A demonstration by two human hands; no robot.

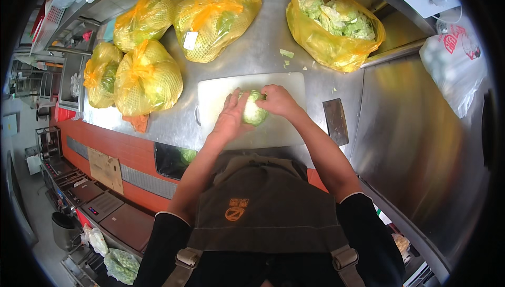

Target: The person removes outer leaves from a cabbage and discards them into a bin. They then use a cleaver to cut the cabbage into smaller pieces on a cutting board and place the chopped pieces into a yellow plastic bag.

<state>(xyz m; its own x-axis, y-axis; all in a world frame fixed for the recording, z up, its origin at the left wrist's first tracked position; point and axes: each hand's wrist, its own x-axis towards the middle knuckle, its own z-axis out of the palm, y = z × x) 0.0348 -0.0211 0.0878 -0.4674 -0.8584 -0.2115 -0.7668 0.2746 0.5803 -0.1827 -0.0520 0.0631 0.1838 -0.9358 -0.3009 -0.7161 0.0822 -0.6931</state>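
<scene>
A pale green cabbage (253,110) rests on a white cutting board (282,133) in front of me. My left hand (232,118) lies against the cabbage's left side, its fingers pointing away from me. At the upper right of the cabbage, my right hand (279,100) has its fingers curled in and pinches the edge of the cabbage; what exactly lies between those fingertips is hidden. A cleaver (335,121) with a dark, broad blade lies on the steel table to the right of the board.
Several tied yellow bags of cabbages (217,18) stand at the back left. An open yellow bag (323,50) holds cut cabbage leaves at the back right, with scraps (287,53) beside it. An orange cloth (136,123) hangs at the table's front edge. Below sits a black bin (169,160).
</scene>
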